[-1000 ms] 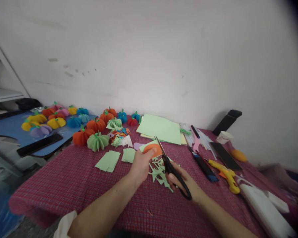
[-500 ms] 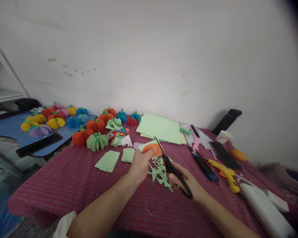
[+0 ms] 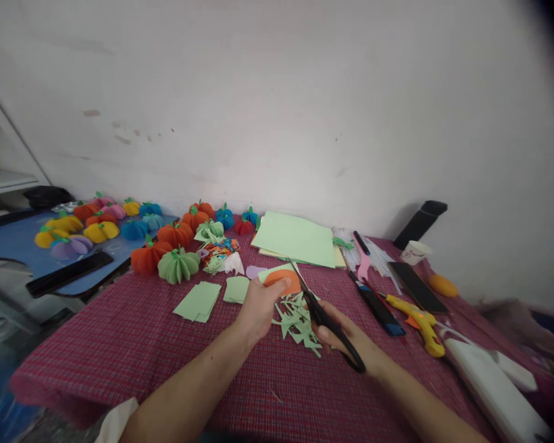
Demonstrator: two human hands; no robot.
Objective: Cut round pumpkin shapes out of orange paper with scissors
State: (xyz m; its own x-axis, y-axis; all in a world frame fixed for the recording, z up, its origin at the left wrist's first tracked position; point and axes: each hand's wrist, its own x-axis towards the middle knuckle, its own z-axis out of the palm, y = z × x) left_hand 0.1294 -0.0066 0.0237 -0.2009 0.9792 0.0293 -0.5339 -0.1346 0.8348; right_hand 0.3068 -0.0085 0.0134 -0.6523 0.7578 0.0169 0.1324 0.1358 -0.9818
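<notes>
My left hand point(image 3: 257, 307) pinches an orange rounded paper piece point(image 3: 277, 277) laid over light green paper point(image 3: 266, 272), thumb on top. In my right hand point(image 3: 346, 335) is a pair of black-handled scissors point(image 3: 321, 317), its blades pointing up and away at the right edge of the pinched papers. The fingers inside the handles are partly hidden. Thin green paper scraps point(image 3: 298, 326) lie on the table below, between my hands. To the left are a stack of green paper rectangles point(image 3: 198, 301) and a smaller green stack point(image 3: 236, 289).
Paper pumpkins point(image 3: 179, 266) in several colours stand at left, some on a blue table point(image 3: 41, 261). Large green sheets point(image 3: 295, 237) lie against the wall. On the right are a utility knife point(image 3: 381, 311), a yellow glue gun point(image 3: 418, 320), a paper cup point(image 3: 415, 252) and a phone point(image 3: 418, 288).
The view has shifted slightly. The scissors' handles have tilted a little right and down, while the left hand keeps its pinch on the papers.
</notes>
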